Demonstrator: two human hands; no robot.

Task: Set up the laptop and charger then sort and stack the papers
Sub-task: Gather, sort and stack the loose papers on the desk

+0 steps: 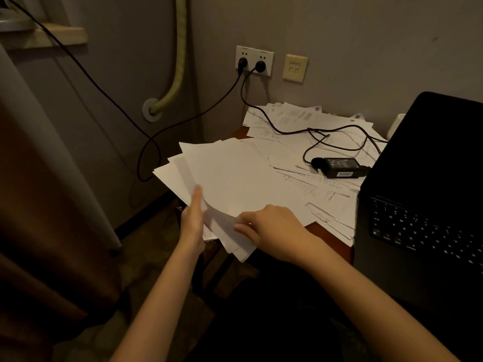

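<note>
My left hand [193, 218] holds a fanned bundle of papers [224, 178] at its near left edge, thumb lying flat along the top sheet and the other fingers hidden beneath. My right hand [271, 231] pinches the near corner of the same bundle, fingertips curled onto the thin, smooth white sheets. The bundle tilts up over the tabletop's [326, 236] left edge; its upper faces look blank. More loose sheets [295, 118], printed with text too small to read, lie scattered flat across the reddish wooden tabletop toward the wall. A boxy black charger [341, 167] rests on them, its thin cord [274, 126] snaking back to a white wall socket [254, 60]. The laptop [428, 184] stands open at the right, matte black, screen dark, cut off by the frame's edge. A pale object behind the screen is mostly hidden.
</note>
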